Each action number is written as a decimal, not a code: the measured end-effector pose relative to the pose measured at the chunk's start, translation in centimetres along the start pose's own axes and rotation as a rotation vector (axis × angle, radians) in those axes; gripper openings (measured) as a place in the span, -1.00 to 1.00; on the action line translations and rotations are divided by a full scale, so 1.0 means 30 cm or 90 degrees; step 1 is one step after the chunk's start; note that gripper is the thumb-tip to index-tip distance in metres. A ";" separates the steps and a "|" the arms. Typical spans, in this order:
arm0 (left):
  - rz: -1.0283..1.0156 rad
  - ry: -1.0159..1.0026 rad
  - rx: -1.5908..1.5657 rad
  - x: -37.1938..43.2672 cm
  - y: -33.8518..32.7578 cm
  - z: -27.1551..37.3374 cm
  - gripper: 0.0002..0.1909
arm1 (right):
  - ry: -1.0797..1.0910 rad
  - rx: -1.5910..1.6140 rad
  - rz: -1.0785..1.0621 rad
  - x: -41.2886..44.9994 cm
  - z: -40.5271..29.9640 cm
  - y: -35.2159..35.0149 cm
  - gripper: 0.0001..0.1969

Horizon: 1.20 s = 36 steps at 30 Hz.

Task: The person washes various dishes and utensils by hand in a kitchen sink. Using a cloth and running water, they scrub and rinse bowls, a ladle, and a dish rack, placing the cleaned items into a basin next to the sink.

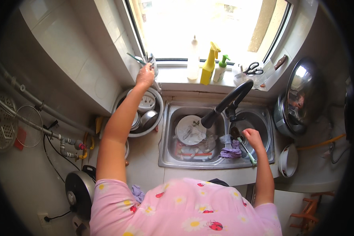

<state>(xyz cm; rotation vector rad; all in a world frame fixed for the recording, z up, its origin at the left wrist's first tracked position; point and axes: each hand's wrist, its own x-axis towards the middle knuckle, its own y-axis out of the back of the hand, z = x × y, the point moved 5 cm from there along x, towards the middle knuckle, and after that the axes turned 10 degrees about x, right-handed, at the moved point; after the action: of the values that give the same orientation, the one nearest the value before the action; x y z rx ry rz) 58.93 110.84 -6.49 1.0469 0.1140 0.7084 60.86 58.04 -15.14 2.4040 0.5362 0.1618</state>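
My left hand [145, 76], wet, reaches far out to the window sill's left end. Its fingers are at a clear holder [154, 63] of upright utensils, where a thin green stick [134, 57] leans out; what they grip is hidden. My right hand [251, 137] is loosely curled above the small round basin [260, 129], with nothing visible in it. Just beside it lies a brush with a pale green handle [249, 153], across the basin's front edge. A purple cloth [231, 152] drapes the divider. A white plate [188, 129] bearing metal cutlery sits in the larger basin [171, 153].
The black faucet [224, 103] arches over the sink. A metal bowl of dishes [160, 129] stands left of it. On the sill are a yellow spray bottle [208, 69], a green-topped pump bottle [220, 70] and black-handled scissors [253, 70]. A pot lid [302, 91] leans at right.
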 end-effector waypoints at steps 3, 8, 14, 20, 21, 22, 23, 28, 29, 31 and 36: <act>0.067 -0.019 0.053 0.101 0.128 -0.007 -0.80 | 0.011 -0.056 0.019 -0.036 -0.022 0.015 -0.78; 0.102 0.114 -0.241 0.208 0.270 0.013 -0.82 | -0.055 -0.060 0.012 -0.108 -0.057 0.039 -0.77; 0.317 0.018 -0.017 0.290 0.390 0.058 -0.80 | -0.095 -0.070 0.020 -0.197 -0.087 0.073 -0.77; 0.305 0.087 0.033 0.355 0.329 0.022 -0.78 | -0.114 -0.104 0.047 -0.275 -0.063 0.087 -0.75; 0.273 0.111 0.010 0.371 0.305 0.012 -0.77 | -0.117 -0.105 0.050 -0.286 -0.062 0.091 -0.75; 0.260 0.120 -0.012 0.381 0.285 0.001 -0.76 | -0.137 -0.111 0.047 -0.298 -0.059 0.094 -0.76; 0.257 0.118 -0.014 0.394 0.273 -0.007 -0.76 | -0.156 -0.116 0.044 -0.309 -0.054 0.096 -0.76; 0.155 0.192 -0.047 0.493 0.196 -0.064 -0.71 | -0.183 -0.110 0.053 -0.347 -0.041 0.104 -0.76; 0.107 0.232 -0.088 0.527 0.182 -0.101 -0.69 | -0.187 -0.110 0.049 -0.344 -0.043 0.098 -0.76; 0.097 0.246 -0.172 0.553 0.148 -0.118 -0.65 | -0.191 -0.114 0.050 -0.347 -0.025 0.095 -0.76; 0.062 0.423 -0.390 0.522 0.048 -0.123 -0.62 | -0.196 -0.117 0.028 -0.348 -0.023 0.080 -0.76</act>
<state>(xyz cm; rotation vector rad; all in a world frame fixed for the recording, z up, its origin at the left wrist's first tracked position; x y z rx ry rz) 68.87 123.21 -3.48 0.2062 0.3927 1.0754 52.02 52.43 -12.86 2.2070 0.3120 -0.1333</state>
